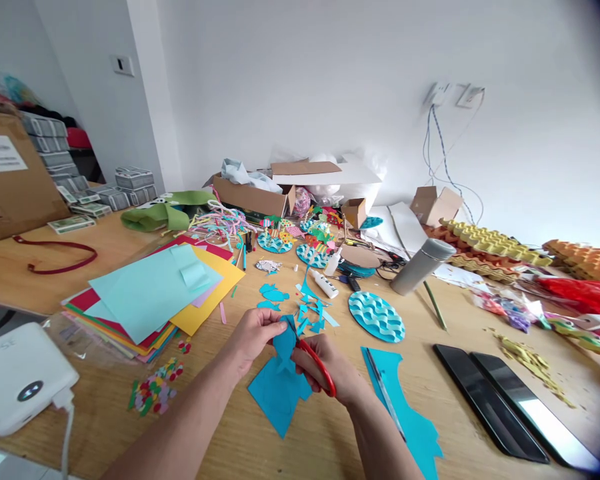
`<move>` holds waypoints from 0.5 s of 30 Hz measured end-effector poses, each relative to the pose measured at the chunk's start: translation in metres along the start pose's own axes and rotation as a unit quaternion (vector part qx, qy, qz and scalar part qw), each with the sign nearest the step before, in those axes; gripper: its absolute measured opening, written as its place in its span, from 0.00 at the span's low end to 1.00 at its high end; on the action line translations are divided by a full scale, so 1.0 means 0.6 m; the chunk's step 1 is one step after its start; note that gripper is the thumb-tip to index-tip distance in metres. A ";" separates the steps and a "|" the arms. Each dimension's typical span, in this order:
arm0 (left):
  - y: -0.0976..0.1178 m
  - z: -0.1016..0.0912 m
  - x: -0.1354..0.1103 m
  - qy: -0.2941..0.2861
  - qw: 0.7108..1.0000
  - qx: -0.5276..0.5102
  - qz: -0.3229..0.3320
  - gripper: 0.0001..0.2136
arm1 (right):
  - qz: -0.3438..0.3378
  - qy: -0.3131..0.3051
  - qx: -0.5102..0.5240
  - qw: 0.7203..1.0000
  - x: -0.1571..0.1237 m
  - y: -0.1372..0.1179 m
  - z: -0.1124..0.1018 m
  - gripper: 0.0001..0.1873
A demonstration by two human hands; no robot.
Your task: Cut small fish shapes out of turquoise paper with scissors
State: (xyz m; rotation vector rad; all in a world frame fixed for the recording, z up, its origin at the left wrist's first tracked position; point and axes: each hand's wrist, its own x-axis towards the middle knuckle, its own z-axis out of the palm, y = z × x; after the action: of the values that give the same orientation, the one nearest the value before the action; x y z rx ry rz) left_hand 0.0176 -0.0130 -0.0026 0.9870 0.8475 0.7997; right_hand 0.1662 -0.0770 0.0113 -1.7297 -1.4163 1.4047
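My left hand [253, 337] pinches the upper edge of a blue sheet of paper [280, 400], whose lower part hangs down over the table. In my right hand [327, 367] are scissors with red handles [325, 377]; the blades meet the paper near my left fingertips and are partly hidden by it. Just beyond my hands lie blue paper scraps [313, 313] and cut blue pieces [273, 293]. To the right is a larger blue paper remnant [410, 413] with a pen [385, 393] lying on it.
A stack of coloured paper [150, 293] lies left, near paper dots [157, 387] and a white power bank [25, 377]. A wavy blue disc [377, 317], glue bottle [325, 285] and grey cylinder [423, 267] stand beyond. Two phones [490, 400] lie right; egg cartons [495, 243] sit behind.
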 end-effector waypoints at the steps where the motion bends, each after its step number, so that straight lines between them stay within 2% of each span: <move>1: 0.000 0.000 0.000 -0.002 1.000 0.004 0.005 0.12 | 0.002 0.000 -0.002 1.000 0.000 0.000 0.000 0.12; 15: -0.003 -0.003 0.000 -0.018 0.999 0.029 0.017 0.11 | 0.000 -0.008 -0.001 1.000 0.001 0.000 -0.002 0.10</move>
State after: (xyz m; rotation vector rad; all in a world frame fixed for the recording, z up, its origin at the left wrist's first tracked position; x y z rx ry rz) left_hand 0.0164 -0.0127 -0.0046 1.0660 0.8277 0.7881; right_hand 0.1674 -0.0760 0.0116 -1.7234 -1.4266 1.4201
